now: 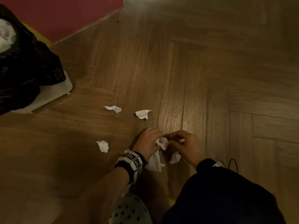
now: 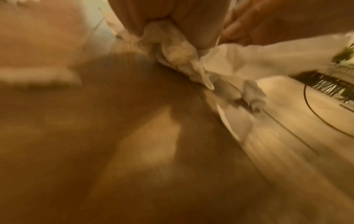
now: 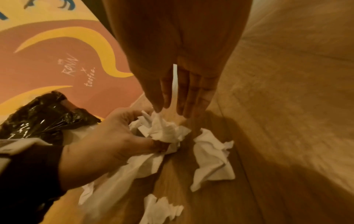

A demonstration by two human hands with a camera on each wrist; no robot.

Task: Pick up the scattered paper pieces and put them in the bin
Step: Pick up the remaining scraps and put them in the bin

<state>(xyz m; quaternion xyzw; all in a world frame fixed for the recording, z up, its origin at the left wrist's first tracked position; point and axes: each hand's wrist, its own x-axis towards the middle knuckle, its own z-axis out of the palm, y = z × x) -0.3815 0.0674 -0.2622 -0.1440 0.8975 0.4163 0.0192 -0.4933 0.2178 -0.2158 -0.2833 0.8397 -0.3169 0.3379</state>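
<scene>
My left hand grips a crumpled wad of white paper, seen in the right wrist view as the wad in curled fingers. A long piece hangs below that hand. My right hand meets it from the right, with a white paper strip pinched between thumb and fingers and the fingertips at the wad. Loose paper pieces lie on the wooden floor: one under my hands, one to the left, two farther off. The bin, lined with a black bag, stands at far left.
A white base shows under the bin. A red wall runs behind it. A dark cable lies on the floor at my right. My spotted shoe and dark-clad knee fill the near edge. The left wrist view is blurred.
</scene>
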